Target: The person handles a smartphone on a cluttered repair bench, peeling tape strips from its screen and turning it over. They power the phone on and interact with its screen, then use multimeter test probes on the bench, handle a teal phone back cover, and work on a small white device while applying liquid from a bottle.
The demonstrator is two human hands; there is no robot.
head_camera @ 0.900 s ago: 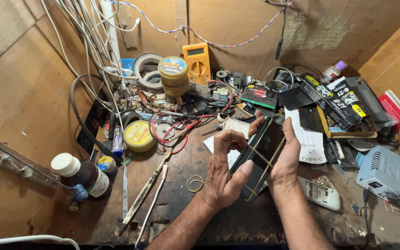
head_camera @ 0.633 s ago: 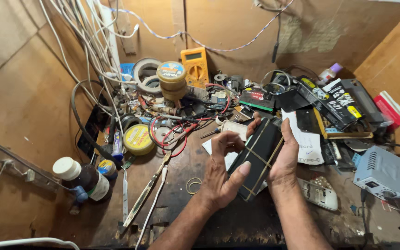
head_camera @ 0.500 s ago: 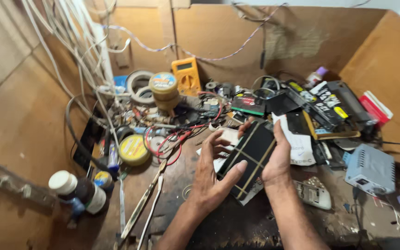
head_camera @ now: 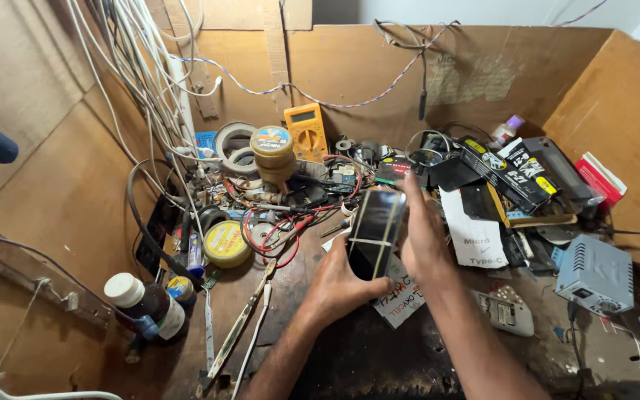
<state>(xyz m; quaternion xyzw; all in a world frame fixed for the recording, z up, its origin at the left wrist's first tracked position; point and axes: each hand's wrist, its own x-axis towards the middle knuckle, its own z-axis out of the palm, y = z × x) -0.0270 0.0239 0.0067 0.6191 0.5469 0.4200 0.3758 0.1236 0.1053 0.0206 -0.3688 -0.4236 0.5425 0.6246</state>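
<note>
A black phone (head_camera: 376, 231) with thin rubber bands stretched across its glossy face is raised above the cluttered workbench, tilted almost upright. My left hand (head_camera: 338, 287) grips its lower end from below. My right hand (head_camera: 424, 237) presses flat against its right edge. Under the hands lies a white printed paper slip (head_camera: 401, 302) on the dark mat.
A yellow multimeter (head_camera: 306, 131), stacked tape rolls (head_camera: 272, 153), red and black wires (head_camera: 279, 222) and a yellow tin (head_camera: 227, 244) crowd the back left. A brown bottle (head_camera: 146, 305) and tweezers (head_camera: 240, 326) lie left. Black boxes (head_camera: 509, 174), a grey power unit (head_camera: 594, 274) and wooden walls lie right.
Both hands have lifted the phone and turned it from a slanted, lying position to nearly upright. The camera view has shifted closer and slightly left.
</note>
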